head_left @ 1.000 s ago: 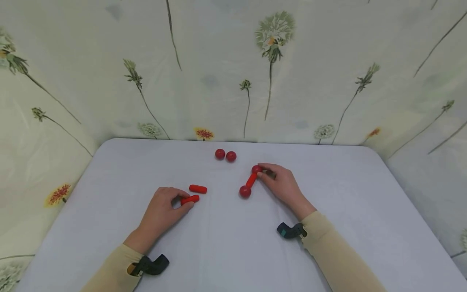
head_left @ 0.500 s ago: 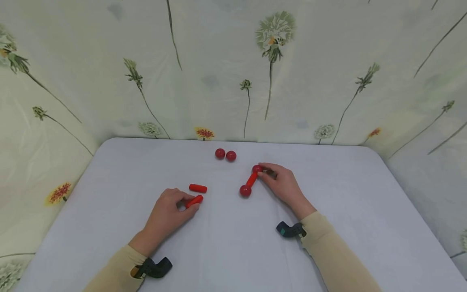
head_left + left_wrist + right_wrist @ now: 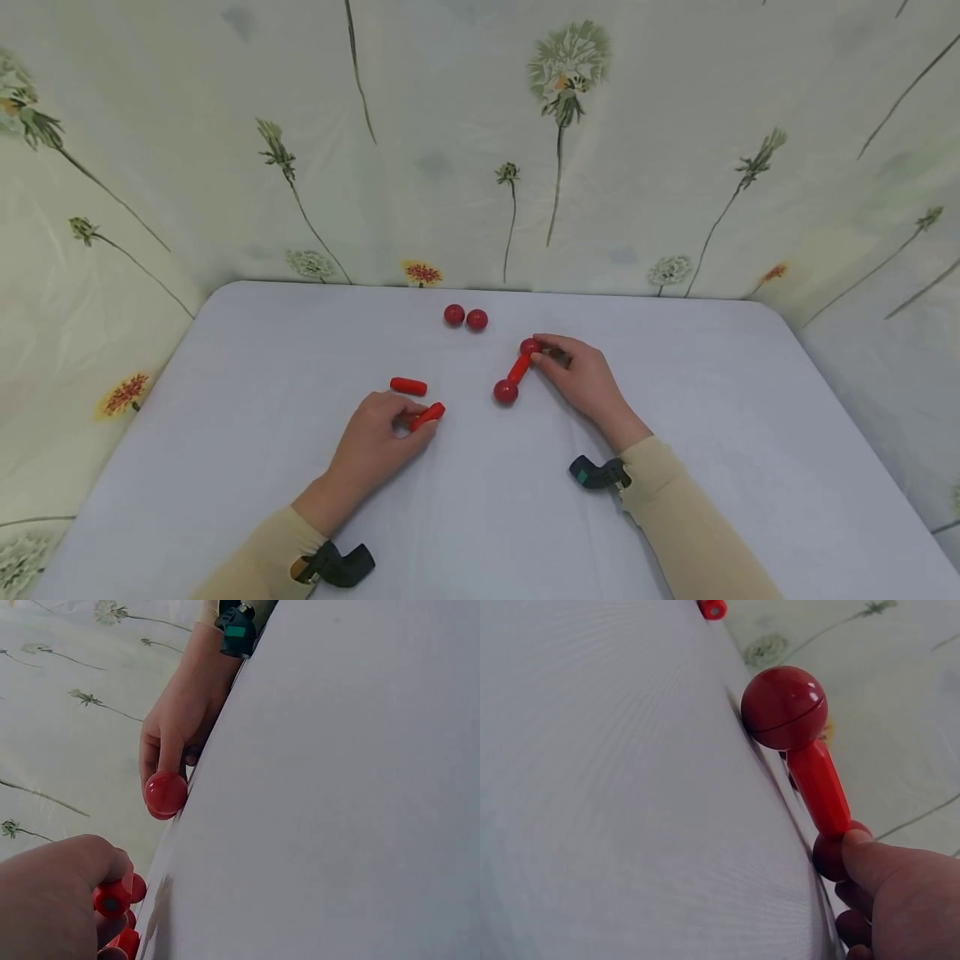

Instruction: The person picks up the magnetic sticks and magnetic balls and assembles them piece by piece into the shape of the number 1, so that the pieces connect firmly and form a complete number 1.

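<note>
In the head view my left hand [image 3: 378,446] pinches a red rod [image 3: 430,414] between thumb and fingers, left of the table's middle. The left wrist view shows the dark round spot on the end of this rod [image 3: 112,901]. My right hand [image 3: 583,375] grips the far ball [image 3: 529,347] of a dumbbell-shaped piece: a red rod [image 3: 518,369] joins that ball to a nearer red ball [image 3: 506,392]. In the right wrist view, thumb and fingers sit on one ball, while the other ball [image 3: 784,709] sticks out at the rod's free end. A gap separates the two hands.
Another red rod [image 3: 408,387] lies on the white table [image 3: 510,517], just beyond my left hand. Two red balls [image 3: 453,315] sit side by side near the back edge. Behind the table hangs a flower-printed cloth [image 3: 450,125].
My left hand has moved right with the red rod, closer to the dumbbell-shaped piece, and the rod has turned to a steeper slant. My right hand has stayed nearly still.
</note>
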Motion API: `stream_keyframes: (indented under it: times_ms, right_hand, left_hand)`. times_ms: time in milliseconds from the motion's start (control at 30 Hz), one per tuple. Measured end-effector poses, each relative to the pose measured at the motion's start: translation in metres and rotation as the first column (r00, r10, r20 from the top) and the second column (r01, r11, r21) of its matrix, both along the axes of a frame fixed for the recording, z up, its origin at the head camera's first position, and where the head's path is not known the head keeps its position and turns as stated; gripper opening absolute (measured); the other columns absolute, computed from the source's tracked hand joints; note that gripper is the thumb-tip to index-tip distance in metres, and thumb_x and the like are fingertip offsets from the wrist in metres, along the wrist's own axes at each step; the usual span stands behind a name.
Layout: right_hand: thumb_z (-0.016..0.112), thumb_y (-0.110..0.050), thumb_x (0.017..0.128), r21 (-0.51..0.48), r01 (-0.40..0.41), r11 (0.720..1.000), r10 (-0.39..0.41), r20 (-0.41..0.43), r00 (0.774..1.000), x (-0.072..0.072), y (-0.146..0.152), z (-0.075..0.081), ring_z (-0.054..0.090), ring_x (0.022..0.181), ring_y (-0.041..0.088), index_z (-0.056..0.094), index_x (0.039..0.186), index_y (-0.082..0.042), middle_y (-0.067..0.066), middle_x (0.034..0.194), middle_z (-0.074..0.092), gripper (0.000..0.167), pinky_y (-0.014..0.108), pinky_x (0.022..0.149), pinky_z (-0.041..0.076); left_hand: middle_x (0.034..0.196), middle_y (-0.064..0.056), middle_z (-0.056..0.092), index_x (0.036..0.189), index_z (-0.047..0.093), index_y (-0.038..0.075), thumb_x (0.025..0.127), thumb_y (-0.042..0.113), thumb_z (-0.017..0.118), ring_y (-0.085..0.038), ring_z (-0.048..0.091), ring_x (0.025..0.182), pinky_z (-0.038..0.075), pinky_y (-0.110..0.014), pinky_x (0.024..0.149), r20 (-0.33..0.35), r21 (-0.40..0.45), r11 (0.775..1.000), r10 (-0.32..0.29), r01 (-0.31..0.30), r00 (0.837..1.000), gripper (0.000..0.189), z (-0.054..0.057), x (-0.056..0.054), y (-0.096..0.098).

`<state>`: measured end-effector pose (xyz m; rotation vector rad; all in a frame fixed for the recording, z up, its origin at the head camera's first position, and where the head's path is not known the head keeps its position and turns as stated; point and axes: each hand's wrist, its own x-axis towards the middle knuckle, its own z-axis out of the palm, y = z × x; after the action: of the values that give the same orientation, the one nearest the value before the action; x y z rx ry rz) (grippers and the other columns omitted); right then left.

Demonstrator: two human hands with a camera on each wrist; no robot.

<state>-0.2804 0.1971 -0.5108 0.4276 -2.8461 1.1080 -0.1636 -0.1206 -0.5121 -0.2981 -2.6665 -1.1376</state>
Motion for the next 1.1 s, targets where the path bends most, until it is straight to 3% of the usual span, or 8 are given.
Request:
stream_keyframes:
  times_ms: [600,1100]
  right_hand:
    - [0.068,-0.036,0.094,-0.014,0.006,1.000,-0.006,0.006,1.000,-0.001,0.001,-0.002,0.058,0.103,0.019,0.064,0.132,-0.024,-0.001,0.118,0.065,0.041,0.042,0.089,0.050]
    - [0.069,-0.038,0.093,-0.019,0.011,1.000,-0.011,0.005,1.000,0.001,0.000,0.001,0.059,0.105,0.019,0.064,0.132,-0.023,-0.001,0.119,0.066,0.042,0.043,0.089,0.051]
  left_hand:
    - [0.082,0.017,0.058,0.101,0.073,0.021,0.083,0.034,0.080,-0.005,0.052,0.083,0.049,-0.028,0.074,0.039,-0.052,0.998,-0.022,0.024,0.999,0.024,0.000,-0.002,0.036]
    - [0.077,0.012,0.059,0.100,0.074,0.018,0.085,0.036,0.077,-0.009,0.053,0.079,0.047,-0.035,0.084,0.036,-0.099,0.994,-0.050,0.053,0.998,0.023,0.006,-0.008,0.065]
